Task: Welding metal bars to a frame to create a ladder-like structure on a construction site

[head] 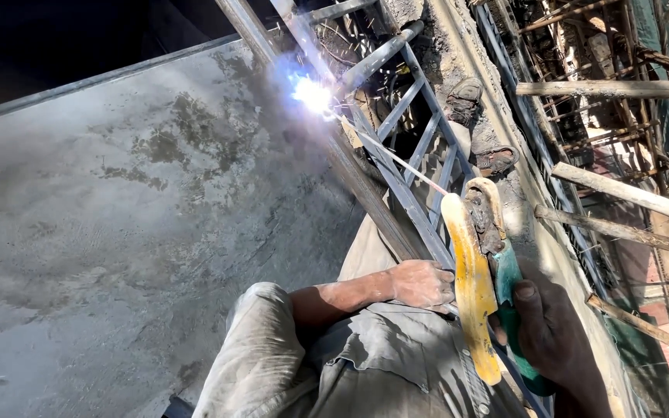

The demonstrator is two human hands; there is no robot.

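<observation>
Gripping a green-handled electrode holder [505, 286], the right hand [555, 340] is closed around its handle at the near right. The welding rod [400, 161] runs from the holder's tip up and to the far left, its long axis slanting along the metal frame [416, 135], and ends at a bright spark [311, 94] on the frame's joint. The left hand [421, 283] is closed on a frame bar, nearer the spark than the right, beside the grey concrete slab [118, 217].

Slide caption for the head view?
Right hand holds electrode holder, arc at steel railing; left hand grips it.
</observation>
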